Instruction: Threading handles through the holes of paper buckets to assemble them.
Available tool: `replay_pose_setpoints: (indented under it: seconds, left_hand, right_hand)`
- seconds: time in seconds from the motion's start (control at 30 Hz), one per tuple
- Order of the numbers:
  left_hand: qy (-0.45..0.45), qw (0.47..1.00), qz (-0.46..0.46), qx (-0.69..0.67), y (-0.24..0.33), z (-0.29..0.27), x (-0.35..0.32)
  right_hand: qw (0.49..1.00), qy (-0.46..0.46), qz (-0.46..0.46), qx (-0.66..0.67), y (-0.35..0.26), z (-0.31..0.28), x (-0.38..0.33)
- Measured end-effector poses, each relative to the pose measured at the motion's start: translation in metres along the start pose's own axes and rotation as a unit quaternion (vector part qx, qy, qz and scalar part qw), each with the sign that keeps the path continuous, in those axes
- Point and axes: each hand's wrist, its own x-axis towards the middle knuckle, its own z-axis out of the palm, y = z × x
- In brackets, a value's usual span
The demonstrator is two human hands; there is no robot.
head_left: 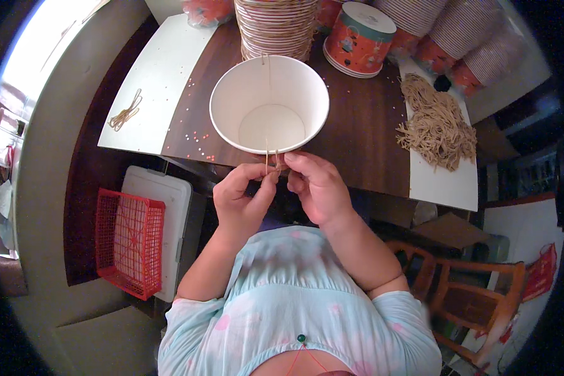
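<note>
A large white paper bucket [229, 103] sits at the table's near edge, its open mouth facing up toward me. From its near rim rises a thin tan paper cord [267, 155], and another bit of cord shows at the far rim. My left hand [243, 193] pinches the cord between thumb and fingertips just below the near rim. Right beside it, my right hand [321, 190] is closed on the cord too, its thumb by the rim. The fingertips nearly meet, and the cord's exact path between them is hard to make out.
A tall stack of buckets [276, 28] stands behind. An upturned red bucket [360, 41] is right of it. Loose tan cords [435, 125] lie in a heap at right, a small bundle [125, 111] at left. Below left is a red basket [128, 241]; lower right, a wooden chair [476, 301].
</note>
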Motion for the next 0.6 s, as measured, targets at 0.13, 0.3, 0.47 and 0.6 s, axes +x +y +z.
replay_pose_setpoints:
  seconds: [0.13, 0.3, 0.47, 0.6]
  left_hand:
    - [-0.007, 0.996, -0.061, -0.061, -0.002, -0.003, -0.002]
    - [0.009, 0.982, -0.12, -0.148, 0.006, -0.006, 0.001]
    - [-0.004, 0.974, -0.128, -0.187, 0.001, -0.005, 0.001]
    - [-0.007, 0.972, -0.118, -0.201, -0.001, -0.005, 0.001]
  right_hand:
    - [0.999, -0.036, 0.009, -0.009, 0.002, -0.009, 0.005]
    - [0.998, -0.032, -0.04, -0.03, -0.001, -0.008, 0.003]
    - [0.996, -0.039, -0.038, -0.065, -0.004, 0.002, 0.002]
    - [0.996, -0.073, 0.005, -0.052, -0.001, 0.004, 0.003]
